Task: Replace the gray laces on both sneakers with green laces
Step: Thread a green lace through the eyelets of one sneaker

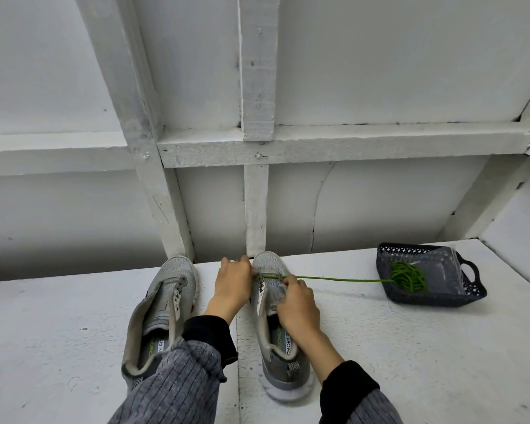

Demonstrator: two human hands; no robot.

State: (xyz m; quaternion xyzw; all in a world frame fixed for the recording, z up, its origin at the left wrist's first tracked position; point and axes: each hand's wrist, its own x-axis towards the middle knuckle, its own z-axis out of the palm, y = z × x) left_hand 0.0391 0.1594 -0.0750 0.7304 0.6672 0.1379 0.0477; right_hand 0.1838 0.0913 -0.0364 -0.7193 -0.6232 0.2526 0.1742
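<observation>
Green lace, pinched by both hands' grips, stretches taut from basket.

The single camera sat on the person's head, looking forward and steeply down over both forearms at the white table, close to the hands, with the white framed wall filling the upper half.

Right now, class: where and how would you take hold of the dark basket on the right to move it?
Grip the looped handle at the dark basket's right end, from the right: it juts out clear of the green laces inside. Mind the taut green lace running to the right sneaker.
</observation>
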